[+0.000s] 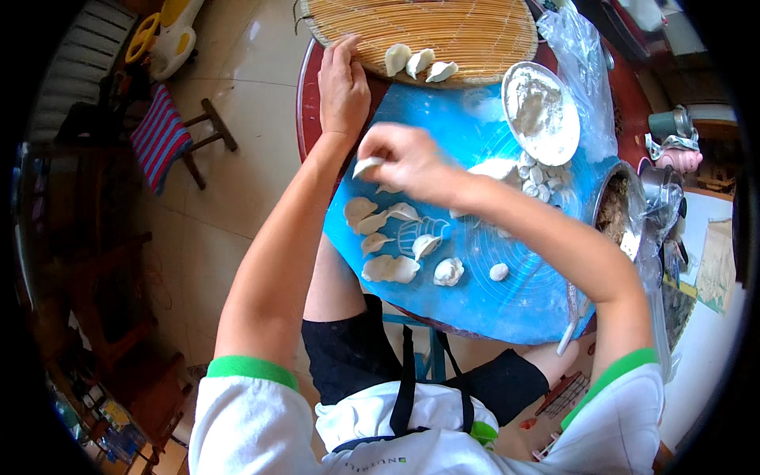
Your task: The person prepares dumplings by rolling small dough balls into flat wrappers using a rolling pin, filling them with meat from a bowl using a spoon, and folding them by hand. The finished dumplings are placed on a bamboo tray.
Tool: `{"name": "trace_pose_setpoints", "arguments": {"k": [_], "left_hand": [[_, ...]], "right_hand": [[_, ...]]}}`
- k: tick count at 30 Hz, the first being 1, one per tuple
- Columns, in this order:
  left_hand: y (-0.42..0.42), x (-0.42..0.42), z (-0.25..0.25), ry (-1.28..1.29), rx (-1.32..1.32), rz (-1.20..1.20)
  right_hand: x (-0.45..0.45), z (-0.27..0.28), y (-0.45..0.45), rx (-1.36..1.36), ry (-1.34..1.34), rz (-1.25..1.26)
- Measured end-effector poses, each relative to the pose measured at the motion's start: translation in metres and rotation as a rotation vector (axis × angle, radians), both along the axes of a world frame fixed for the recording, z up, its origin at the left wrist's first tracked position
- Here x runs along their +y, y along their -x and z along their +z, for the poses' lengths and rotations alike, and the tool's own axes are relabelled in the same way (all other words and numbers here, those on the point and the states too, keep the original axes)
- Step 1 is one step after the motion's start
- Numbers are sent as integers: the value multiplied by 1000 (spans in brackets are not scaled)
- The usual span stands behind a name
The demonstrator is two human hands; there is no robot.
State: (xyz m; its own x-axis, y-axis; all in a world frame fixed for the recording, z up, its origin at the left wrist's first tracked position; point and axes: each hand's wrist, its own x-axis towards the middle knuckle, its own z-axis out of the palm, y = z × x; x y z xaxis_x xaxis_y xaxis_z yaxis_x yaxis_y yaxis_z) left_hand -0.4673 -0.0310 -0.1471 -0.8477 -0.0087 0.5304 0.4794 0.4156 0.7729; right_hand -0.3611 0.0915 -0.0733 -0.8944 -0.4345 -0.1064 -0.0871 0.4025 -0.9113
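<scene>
My left hand (345, 89) lies over the near left rim of a round bamboo tray (475, 29), its fingers gripping the edge. Three dumplings (420, 62) stand along the tray's near side. Blurred by motion, my right hand (409, 157) pinches a folded dumpling (367, 168) above a blue silicone pastry mat (475, 314). Below that hand, several folded dumplings (372, 222) sit in a loose group on the mat. An oblong dumpling piece (390, 269), a crumpled dumpling (449, 272) and a small dough ball (499, 272) lie nearer me.
A bowl of flour (540, 113) stands at the mat's far right. Small dough pieces (537, 178) lie beside it, partly behind my right forearm. A metal bowl of filling (613, 208) sits at the right. A plastic bag (585, 77) and a striped folding stool (161, 139) flank the table.
</scene>
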Motion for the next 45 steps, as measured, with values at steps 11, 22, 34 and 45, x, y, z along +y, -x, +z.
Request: {"name": "trace_pose_setpoints", "arguments": {"k": [11,22,34,45], "left_hand": [[-4,-2,10,-110,-62,86],[-2,-8,3,-61,-29,50],[1,-5,4,34,-53,-24],[-4,-1,11,52,-34,-25]], "right_hand": [[21,34,156,465,-630,166],[24,30,42,501,-376,142],[40,4,-15,242,-217,13],[108,35,116,620,-422,-114]]}}
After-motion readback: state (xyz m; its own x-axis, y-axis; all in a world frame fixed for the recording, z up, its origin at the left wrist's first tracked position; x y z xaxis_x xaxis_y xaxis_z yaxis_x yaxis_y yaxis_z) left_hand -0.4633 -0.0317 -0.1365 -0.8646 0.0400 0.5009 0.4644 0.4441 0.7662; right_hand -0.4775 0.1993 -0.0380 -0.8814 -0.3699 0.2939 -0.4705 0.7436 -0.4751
